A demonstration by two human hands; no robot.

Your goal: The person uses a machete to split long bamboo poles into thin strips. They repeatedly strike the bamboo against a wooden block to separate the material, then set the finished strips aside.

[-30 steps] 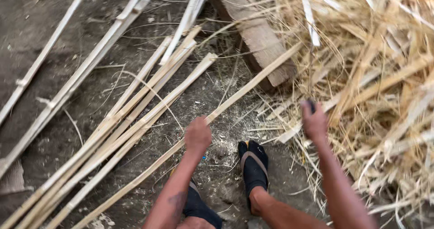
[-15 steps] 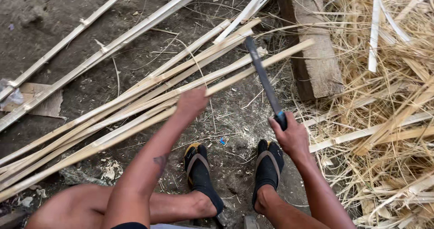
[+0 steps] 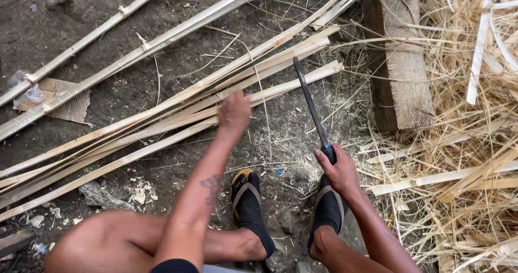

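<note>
My left hand (image 3: pixel 233 111) rests on a bundle of split bamboo strips (image 3: pixel 162 114) that lie slanted across the dirt ground. Its fingers curl over the strips near their middle. My right hand (image 3: pixel 337 168) grips the dark handle of a long knife (image 3: pixel 310 103), whose blade points up and away, tip close to the ends of the bamboo strips. Both my feet, in dark sandals (image 3: pixel 249 203), sit on the ground below the hands.
A thick wooden block (image 3: pixel 399 62) lies upright at the upper right. A heap of straw-like bamboo shavings (image 3: pixel 464 159) covers the right side. More long bamboo poles (image 3: pixel 135 52) run across the upper left, near a scrap of cardboard (image 3: pixel 67 108).
My right hand picked the knife out of the shavings and brought it in front of me. My left hand shifted onto the bamboo bundle. The view swung left.
</note>
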